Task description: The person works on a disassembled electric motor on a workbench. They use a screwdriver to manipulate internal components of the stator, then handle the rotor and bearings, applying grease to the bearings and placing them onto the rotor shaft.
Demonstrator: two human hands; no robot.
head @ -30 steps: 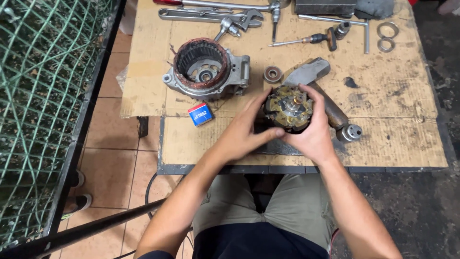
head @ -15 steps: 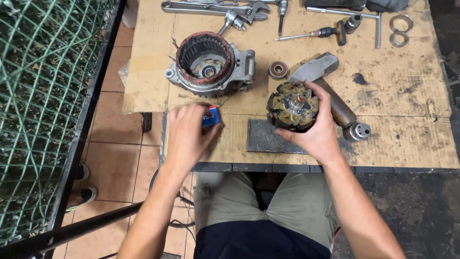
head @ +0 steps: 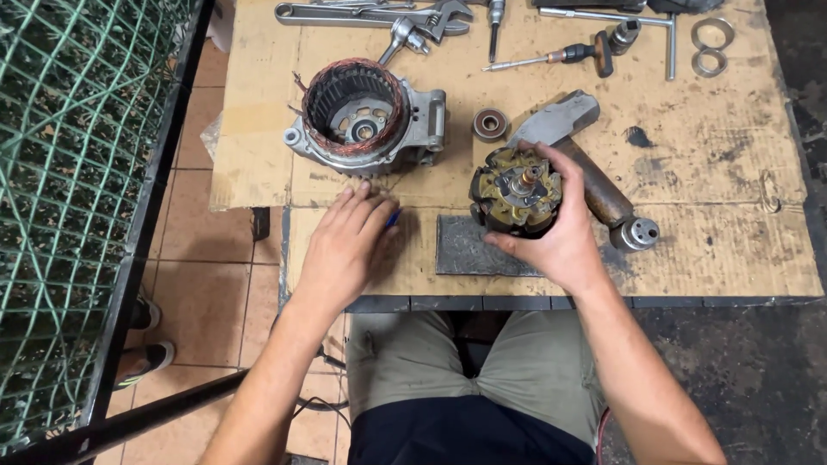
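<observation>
Counted on my bench — two flat rings (head: 711,46), one bearing (head: 491,124), one hammer (head: 586,164), one stator housing (head: 366,120).
</observation>
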